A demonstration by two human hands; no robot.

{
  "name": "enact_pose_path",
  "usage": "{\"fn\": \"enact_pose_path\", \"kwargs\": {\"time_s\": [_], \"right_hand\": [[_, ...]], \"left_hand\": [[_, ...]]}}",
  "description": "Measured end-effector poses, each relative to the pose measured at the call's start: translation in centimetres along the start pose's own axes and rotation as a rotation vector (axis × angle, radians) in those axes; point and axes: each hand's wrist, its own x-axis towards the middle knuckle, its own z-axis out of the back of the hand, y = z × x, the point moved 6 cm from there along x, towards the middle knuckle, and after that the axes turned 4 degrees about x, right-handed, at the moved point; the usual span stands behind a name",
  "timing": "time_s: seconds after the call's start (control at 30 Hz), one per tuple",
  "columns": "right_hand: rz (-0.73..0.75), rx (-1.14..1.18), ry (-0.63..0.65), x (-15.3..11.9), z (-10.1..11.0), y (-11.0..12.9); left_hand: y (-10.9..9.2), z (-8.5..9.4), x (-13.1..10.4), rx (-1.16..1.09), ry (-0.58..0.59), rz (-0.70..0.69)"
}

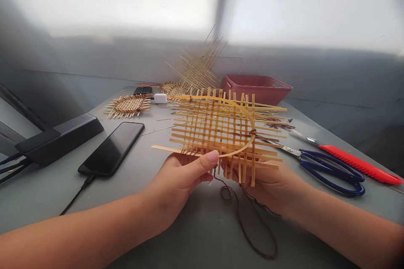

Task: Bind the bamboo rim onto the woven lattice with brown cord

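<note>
A woven bamboo lattice (214, 128) is held up over the table, its strip ends sticking out on all sides. A thin curved bamboo strip (246, 113) lies over it as a rim, tied at the right and at the top. My left hand (186, 172) pinches the rim and lattice at the lower left edge, thumb on top. Beneath the lower right part, my right hand (265, 180) supports the lattice, its fingers mostly hidden behind the strips. From the lower edge a dark brown cord (240, 214) hangs in a loop between the hands.
Blue-handled scissors (331, 172) and a red utility knife (360, 164) lie at right. A phone (112, 149) and black box (59, 138) are at left. Behind stand a red basket (257, 86), a finished-edge woven piece (129, 105), a white case (160, 98) and an untrimmed lattice (198, 69).
</note>
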Motion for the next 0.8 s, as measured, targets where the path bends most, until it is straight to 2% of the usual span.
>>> {"fn": "enact_pose_path", "kwargs": {"time_s": [0.5,0.8], "right_hand": [[0.049,-0.035,0.005,0.0,0.6,0.0],[-0.064,-0.066,-0.170,-0.2,2.0,-0.9]], "left_hand": [[-0.2,-0.2,0.0,-0.049,0.039,-0.006],[-0.1,0.0,-0.1,-0.067,0.002,0.008]]}}
